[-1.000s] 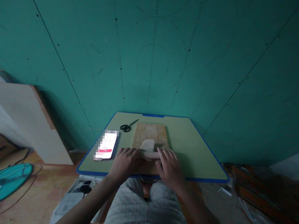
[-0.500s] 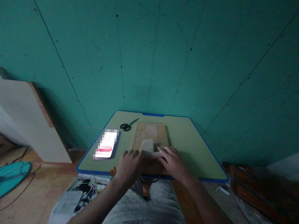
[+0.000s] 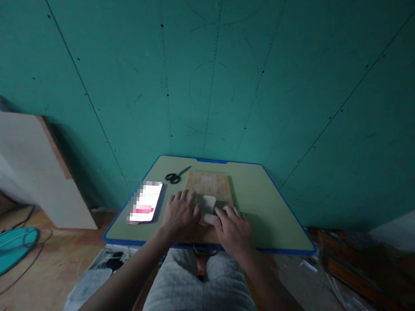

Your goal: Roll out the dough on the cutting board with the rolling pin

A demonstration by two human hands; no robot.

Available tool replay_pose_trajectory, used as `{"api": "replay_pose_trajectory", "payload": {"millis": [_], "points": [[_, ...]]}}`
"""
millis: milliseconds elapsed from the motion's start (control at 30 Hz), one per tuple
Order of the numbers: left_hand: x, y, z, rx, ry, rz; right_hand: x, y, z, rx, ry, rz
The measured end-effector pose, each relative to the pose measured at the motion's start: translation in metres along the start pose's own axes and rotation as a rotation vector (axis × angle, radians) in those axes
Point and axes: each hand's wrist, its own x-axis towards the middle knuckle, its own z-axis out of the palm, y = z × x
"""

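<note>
A wooden cutting board lies on the small table, with a flat pale piece of dough on it. Across the near side of the dough runs a short pale rod, which looks like a rolling pin. My left hand lies over its left end, fingers bent forward on the board. Over the right end is my right hand, its thumb and fingers curled down. Both ends of the rolling pin are hidden under my hands.
Black-handled scissors lie left of the board. A phone with a lit, blurred screen rests near the left edge of the blue-rimmed table. A green wall stands right behind.
My left hand has moved forward and flattened over the board. My right hand has shifted slightly left and nearer to me; less of the rolling pin shows between them.
</note>
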Motion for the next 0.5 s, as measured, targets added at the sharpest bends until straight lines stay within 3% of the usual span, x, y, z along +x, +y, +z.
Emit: {"api": "replay_pose_trajectory", "payload": {"millis": [100, 300, 500], "points": [[0.006, 0.002, 0.001, -0.024, 0.028, 0.022, 0.004, -0.002, 0.006, -0.049, 0.026, 0.074], [0.029, 0.002, -0.007, -0.064, -0.075, 0.074, 0.022, 0.011, 0.01, -0.021, -0.008, 0.136], [0.058, 0.0, 0.006, -0.057, -0.071, 0.126, 0.037, 0.033, 0.02, -0.006, -0.078, 0.031]]}}
